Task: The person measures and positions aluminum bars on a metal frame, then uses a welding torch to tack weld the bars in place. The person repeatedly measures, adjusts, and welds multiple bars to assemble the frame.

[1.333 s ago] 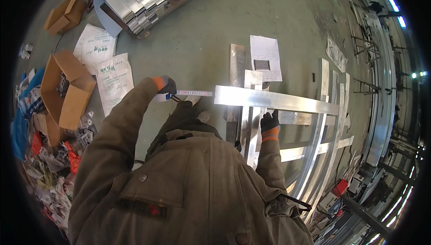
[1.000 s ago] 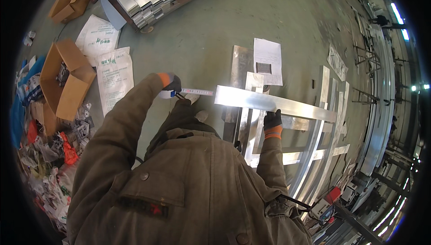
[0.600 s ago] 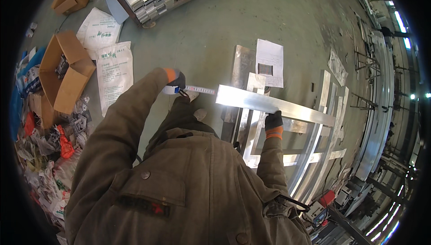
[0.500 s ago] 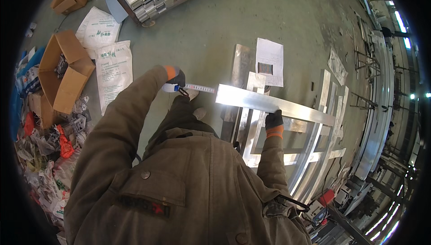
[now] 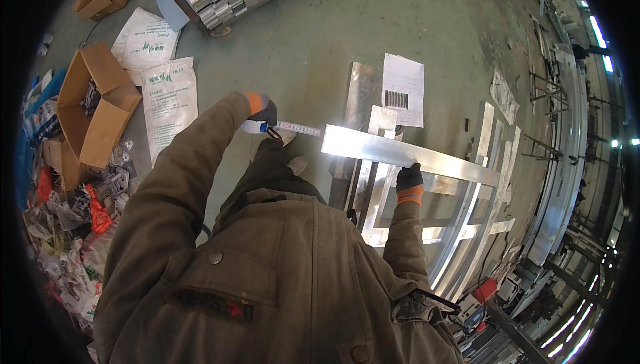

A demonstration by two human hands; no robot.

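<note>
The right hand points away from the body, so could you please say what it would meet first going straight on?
The right hand would meet the wide shiny metal bar first; its fingertips appear to be at the bar's near edge, though depth is unclear.

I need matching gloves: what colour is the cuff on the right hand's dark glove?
The glove cuff is mainly orange, showing best in the head view.

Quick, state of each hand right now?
Left hand: closed, holding the tape measure.
Right hand: touching the near edge of the metal bar; whether closed cannot be told.
</note>
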